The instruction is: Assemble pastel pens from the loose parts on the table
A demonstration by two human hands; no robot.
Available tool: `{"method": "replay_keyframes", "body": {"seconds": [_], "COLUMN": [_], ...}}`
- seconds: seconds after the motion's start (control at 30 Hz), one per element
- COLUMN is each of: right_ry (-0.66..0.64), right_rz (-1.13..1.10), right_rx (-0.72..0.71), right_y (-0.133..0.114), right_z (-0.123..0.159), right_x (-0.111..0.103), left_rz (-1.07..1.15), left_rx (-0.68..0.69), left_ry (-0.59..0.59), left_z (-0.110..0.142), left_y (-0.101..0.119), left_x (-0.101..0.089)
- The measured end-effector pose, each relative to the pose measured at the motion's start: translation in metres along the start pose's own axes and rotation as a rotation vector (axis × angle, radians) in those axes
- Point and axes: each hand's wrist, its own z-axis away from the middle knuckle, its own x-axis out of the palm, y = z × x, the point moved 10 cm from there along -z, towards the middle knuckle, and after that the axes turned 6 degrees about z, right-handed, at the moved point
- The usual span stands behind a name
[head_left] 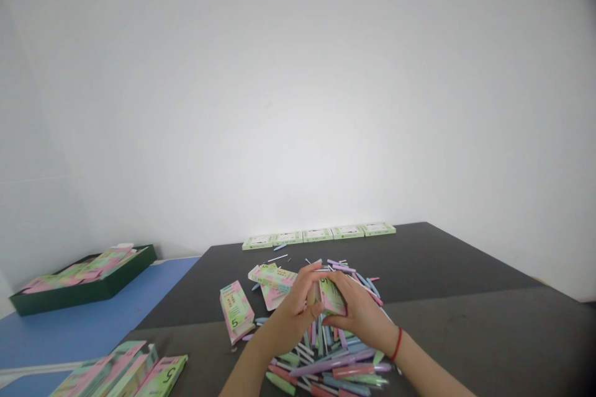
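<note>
Far left: green tray (112,286) corrals loose cartons (90,268), walls presumably preventing spill. Centre: left hand (298,304) and right hand (361,311) grasp one pink-green carton (332,299) from opposite sides, probably for steadiness, above heaped pens (326,363), apparently kept within easy reach.

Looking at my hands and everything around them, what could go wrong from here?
The box between your left hand and right hand is above loose pens, so dropping it might scatter them. Those pens overlap at odd angles, so pulling one out could drag others along. The boxes at lower left look close to the table edge; a bump might push one off.
</note>
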Motion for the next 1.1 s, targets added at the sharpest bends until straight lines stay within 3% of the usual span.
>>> {"method": "replay_keyframes", "body": {"seconds": [0.13,0.3,0.47,0.77,1.1], "right_ry": [0.013,0.041,0.068,0.079,0.068], "right_rz": [-0.038,-0.012,0.045,0.152,0.242], "right_rx": [0.010,-0.008,-0.024,-0.019,-0.044], "right_y": [-0.003,0.000,0.004,0.003,0.003], "right_z": [0.001,0.001,0.003,0.004,0.004], "right_x": [0.000,0.001,0.005,0.010,0.022], "left_rz": [-0.031,0.123,0.193,0.079,0.210], "left_rx": [0.002,-0.050,-0.122,-0.095,-0.072], "left_ry": [-0.010,0.204,0.306,0.388,0.452], "left_z": [-0.001,-0.002,0.000,-0.002,0.003], "left_y": [-0.004,-0.024,-0.037,-0.028,-0.049], "left_x": [0.006,-0.002,-0.006,-0.006,0.003]}}
